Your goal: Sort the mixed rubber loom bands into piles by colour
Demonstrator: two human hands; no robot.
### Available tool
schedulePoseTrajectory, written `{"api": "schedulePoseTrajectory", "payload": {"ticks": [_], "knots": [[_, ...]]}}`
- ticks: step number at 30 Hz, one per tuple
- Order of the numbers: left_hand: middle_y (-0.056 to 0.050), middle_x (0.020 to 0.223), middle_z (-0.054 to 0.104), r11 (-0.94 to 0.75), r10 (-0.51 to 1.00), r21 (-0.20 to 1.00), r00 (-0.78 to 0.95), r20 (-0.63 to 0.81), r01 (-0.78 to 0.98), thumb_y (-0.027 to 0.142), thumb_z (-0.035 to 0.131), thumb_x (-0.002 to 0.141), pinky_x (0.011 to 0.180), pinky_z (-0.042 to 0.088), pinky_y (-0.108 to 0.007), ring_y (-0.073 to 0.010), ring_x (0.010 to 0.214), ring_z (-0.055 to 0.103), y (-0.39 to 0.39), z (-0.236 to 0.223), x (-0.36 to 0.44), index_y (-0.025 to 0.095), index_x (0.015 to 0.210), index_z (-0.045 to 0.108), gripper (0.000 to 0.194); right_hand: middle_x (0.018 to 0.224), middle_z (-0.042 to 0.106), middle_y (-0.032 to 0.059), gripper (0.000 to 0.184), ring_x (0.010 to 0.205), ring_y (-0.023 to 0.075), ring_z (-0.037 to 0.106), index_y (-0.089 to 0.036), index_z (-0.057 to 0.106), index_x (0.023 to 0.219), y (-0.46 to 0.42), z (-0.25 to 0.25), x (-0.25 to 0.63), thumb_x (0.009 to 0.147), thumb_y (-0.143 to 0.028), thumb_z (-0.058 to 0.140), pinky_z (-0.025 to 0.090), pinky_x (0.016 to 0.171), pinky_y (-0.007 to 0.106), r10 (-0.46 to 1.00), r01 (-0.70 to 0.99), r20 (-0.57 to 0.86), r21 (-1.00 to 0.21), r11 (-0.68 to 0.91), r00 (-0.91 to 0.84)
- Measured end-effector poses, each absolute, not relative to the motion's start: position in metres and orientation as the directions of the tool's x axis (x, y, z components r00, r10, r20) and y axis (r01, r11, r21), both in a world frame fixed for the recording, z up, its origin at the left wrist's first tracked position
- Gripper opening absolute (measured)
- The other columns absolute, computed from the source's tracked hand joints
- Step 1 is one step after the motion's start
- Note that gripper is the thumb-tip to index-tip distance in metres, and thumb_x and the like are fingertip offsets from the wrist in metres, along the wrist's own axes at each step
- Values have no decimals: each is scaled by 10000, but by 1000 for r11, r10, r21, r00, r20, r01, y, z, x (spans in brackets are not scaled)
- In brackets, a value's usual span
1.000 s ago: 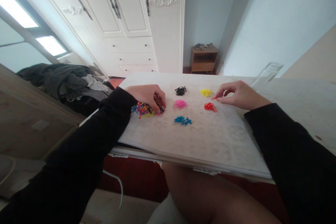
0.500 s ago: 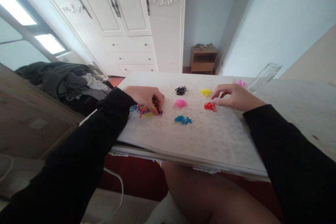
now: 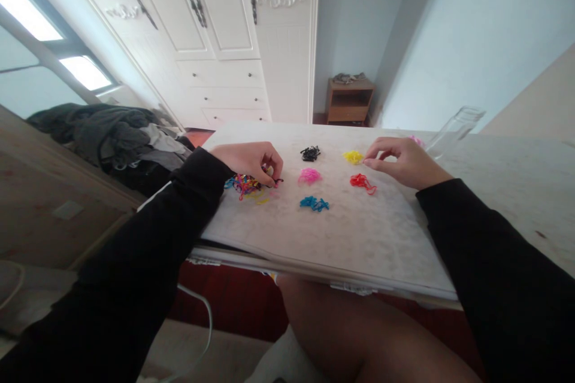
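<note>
My left hand (image 3: 258, 160) bends over a mixed pile of small multicoloured rubber bands (image 3: 245, 184) at the table's left. Its thumb and fingers are closed, with a dark band showing at the tips. My right hand (image 3: 398, 158) pinches beside a heap of yellow rubber bands (image 3: 353, 157); whatever lies between its fingertips is too small to make out. Just below it lie red rubber bands (image 3: 362, 182). Towards the middle are separate heaps of black bands (image 3: 310, 153), pink bands (image 3: 309, 176) and blue bands (image 3: 314, 203).
A tilted clear glass bottle (image 3: 456, 131) is on the whitish table (image 3: 341, 245), behind my right hand, with something pink (image 3: 417, 140) next to it. Clothes (image 3: 112, 137) are heaped to the left. A white wardrobe (image 3: 220, 30) and a small wooden cabinet (image 3: 350, 100) stand beyond.
My right hand has moved up from the red heap to the yellow one, its fingertips now closer together. A red band trails from the red heap's right side. My left hand has shifted slightly.
</note>
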State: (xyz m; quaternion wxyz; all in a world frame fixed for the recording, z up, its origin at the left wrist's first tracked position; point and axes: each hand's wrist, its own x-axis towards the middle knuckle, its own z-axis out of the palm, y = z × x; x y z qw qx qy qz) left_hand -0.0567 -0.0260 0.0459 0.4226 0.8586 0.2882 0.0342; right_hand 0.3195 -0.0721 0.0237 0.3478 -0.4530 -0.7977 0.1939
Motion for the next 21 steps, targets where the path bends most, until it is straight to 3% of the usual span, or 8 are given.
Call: {"api": "schedulePoseTrajectory", "payload": {"ticks": [7,14,21], "knots": [[-62,699,786,-381,587,848,805,-86,369,186,888,654,549,544,-205,-146,582,718,-26,37,-54,180,678,799,92,803,752,60,230,724,206,657,-233,742,714,-73,26,315,798,-445,771,561,685,363,854,593,396,-616,520,-337],[-94,738,813,-371,646,890,762,43,264,197,923,653,554,584,-188,-131,569,734,-27,30,-43,164,705,820,121,784,742,49,144,732,210,647,-233,731,754,-81,28,289,846,-344,734,535,721,376,788,587,541,-549,595,-293],[-103,721,804,-378,672,907,730,129,187,231,950,658,575,590,-203,-141,596,741,-28,25,-32,144,721,815,173,863,736,63,37,834,230,653,-216,728,879,-85,27,231,886,-252,728,509,783,370,583,484,582,-337,807,-567]]}}
